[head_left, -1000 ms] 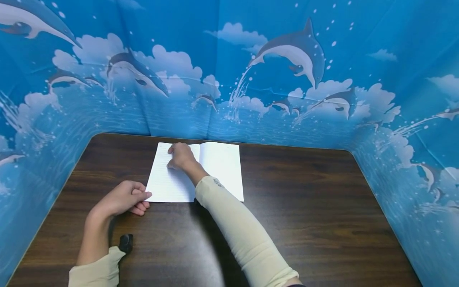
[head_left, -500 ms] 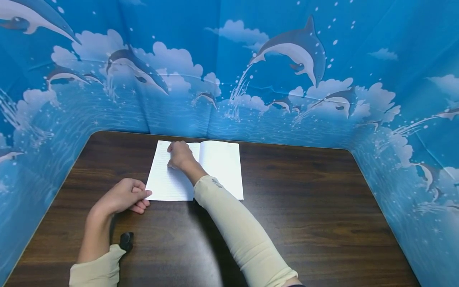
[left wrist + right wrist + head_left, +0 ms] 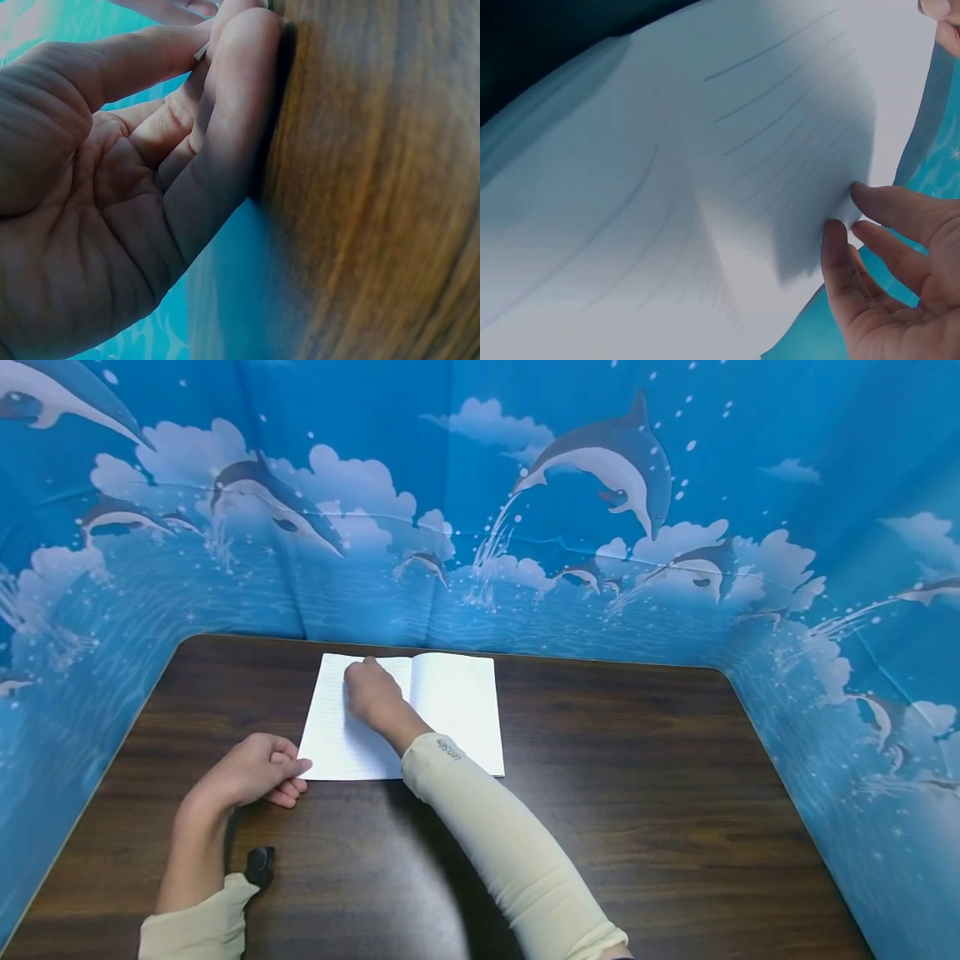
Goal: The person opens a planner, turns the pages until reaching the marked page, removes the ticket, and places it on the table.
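An open lined notebook [image 3: 459,710] lies near the table's far edge, both visible pages white. At its near left corner my left hand [image 3: 258,772] pinches the paper between thumb and fingers. The left wrist view catches just a sliver of paper at the thumb tip [image 3: 201,34]. My right hand [image 3: 371,689] reaches across to the upper part of the left page, its fingers hidden from the head view. In the right wrist view that hand [image 3: 892,277] has its fingers extended, with fingertips touching the ruled page [image 3: 795,142] and nothing gripped.
The dark wooden table [image 3: 637,793] has rounded far corners. A blue curtain [image 3: 480,510] printed with dolphins and clouds surrounds it. On the left forearm sits a black device [image 3: 260,867] by the pale sleeve [image 3: 197,927]; another pale sleeve [image 3: 502,843] covers the right forearm.
My right hand has turned slightly on the left page, hiding its thumb from the head view. My left hand keeps its hold on the corner. The head view has shifted a little.
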The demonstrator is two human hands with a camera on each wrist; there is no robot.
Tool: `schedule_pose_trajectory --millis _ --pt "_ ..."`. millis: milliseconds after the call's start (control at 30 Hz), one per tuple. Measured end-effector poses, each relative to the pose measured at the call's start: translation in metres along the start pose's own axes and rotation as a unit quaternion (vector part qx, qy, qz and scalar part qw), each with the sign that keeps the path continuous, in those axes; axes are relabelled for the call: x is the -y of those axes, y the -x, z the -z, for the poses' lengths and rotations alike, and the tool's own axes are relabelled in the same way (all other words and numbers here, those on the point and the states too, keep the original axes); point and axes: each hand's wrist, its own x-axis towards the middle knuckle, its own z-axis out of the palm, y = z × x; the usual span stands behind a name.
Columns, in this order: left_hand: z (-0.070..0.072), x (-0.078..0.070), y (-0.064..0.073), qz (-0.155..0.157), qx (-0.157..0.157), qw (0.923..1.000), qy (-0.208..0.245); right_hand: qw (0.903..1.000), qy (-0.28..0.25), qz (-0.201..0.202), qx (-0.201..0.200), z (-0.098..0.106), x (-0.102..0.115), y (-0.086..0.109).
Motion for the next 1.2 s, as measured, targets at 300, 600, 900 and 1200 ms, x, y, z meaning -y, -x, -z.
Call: schedule_pose_trajectory --millis 300,600,900,1200 --pt "-0.002 0.002 -0.001 -0.006 0.0 1.0 0.003 0.9994 0.03 0.014 0.001 0.002 -0.002 0.007" --pt "-0.002 0.0 0.0 -0.005 0.001 1.0 0.002 0.9988 0.0 0.037 0.032 0.012 -0.014 0.016" --pt "-0.001 -0.002 0.004 -0.007 -0.002 1.0 0.0 0.999 -0.007 0.021 0.039 0.032 -0.038 0.019" --pt "-0.001 0.002 0.001 -0.013 0.005 0.9999 0.002 0.9984 -0.019 -0.028 0.046 0.04 -0.075 0.012"
